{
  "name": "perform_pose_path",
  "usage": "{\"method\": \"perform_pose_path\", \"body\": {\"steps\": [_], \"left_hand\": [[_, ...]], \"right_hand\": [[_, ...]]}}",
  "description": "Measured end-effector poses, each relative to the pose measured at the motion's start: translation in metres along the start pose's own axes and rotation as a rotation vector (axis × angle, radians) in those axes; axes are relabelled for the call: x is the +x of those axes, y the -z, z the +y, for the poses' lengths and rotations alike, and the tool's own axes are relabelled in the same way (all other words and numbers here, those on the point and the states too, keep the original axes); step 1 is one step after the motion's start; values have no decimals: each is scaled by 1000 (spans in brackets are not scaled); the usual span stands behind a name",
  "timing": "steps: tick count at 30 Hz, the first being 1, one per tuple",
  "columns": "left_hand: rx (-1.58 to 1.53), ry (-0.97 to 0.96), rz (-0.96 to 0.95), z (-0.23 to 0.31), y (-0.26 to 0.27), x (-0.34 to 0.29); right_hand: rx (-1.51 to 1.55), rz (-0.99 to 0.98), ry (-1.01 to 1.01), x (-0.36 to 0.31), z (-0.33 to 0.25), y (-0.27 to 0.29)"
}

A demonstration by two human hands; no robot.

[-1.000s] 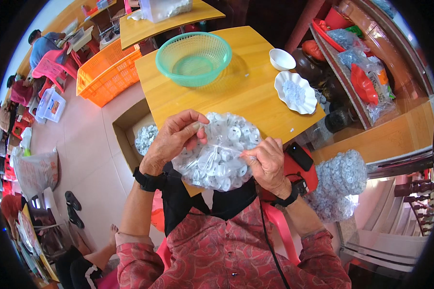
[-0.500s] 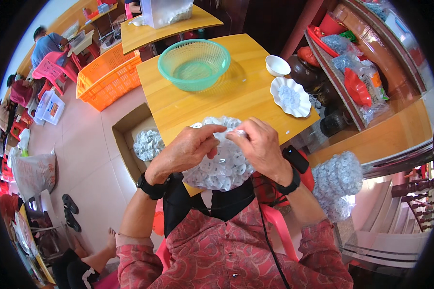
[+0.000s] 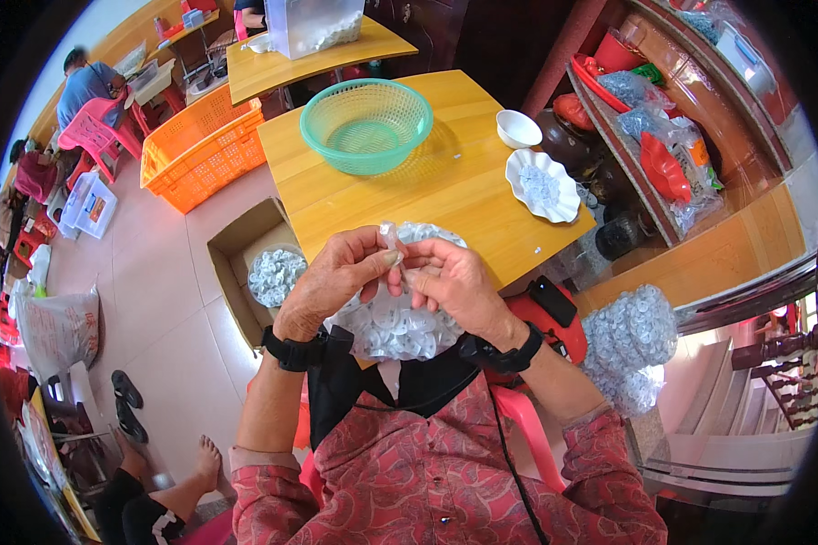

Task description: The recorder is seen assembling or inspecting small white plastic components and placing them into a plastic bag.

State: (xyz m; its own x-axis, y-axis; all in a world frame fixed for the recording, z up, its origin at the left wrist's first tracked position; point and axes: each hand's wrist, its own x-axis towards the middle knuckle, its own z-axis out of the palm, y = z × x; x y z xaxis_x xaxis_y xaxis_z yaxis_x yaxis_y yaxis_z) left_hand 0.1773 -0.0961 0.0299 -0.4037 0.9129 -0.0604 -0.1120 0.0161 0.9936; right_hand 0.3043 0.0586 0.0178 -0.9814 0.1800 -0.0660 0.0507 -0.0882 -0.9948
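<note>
A clear plastic bag (image 3: 400, 329) full of white, round, disc-like pieces rests at the table's near edge, above my lap. My left hand (image 3: 347, 271) is closed, its thumb and fingers pinching the gathered, twisted plastic neck of the bag. A short end of that plastic sticks up past the fingertips. My right hand (image 3: 454, 280) meets it from the other side, fingers curled and pressed against the same neck. The hands partly cover the top of the bag, and how the plastic is wound between the fingers is hidden.
On the wooden table (image 3: 345, 209) stand a green mesh basket (image 3: 367, 163), a white bowl (image 3: 518, 130) and a fluted white dish (image 3: 565, 202) with small pale pieces. A cardboard box (image 3: 227, 263) sits to the left, filled bags (image 3: 629, 341) to the right. Beyond is an orange crate (image 3: 182, 173).
Both hands have turned inward and come together at the bag's neck. A twisted plastic end now shows above my left fingers. The bag has shifted slightly left.
</note>
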Motion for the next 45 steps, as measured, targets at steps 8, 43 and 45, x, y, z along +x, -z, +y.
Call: {"method": "perform_pose_path", "body": {"steps": [8, 43, 45], "left_hand": [[-166, -78, 223, -4, -1, -9], [533, -138, 236, -17, -15, -19], [549, -134, 235, -17, -16, -18]], "right_hand": [[-69, 53, -66, 7, 5, -1], [-149, -277, -146, 19, -7, 22], [-144, -240, -181, 18, -2, 16]]}}
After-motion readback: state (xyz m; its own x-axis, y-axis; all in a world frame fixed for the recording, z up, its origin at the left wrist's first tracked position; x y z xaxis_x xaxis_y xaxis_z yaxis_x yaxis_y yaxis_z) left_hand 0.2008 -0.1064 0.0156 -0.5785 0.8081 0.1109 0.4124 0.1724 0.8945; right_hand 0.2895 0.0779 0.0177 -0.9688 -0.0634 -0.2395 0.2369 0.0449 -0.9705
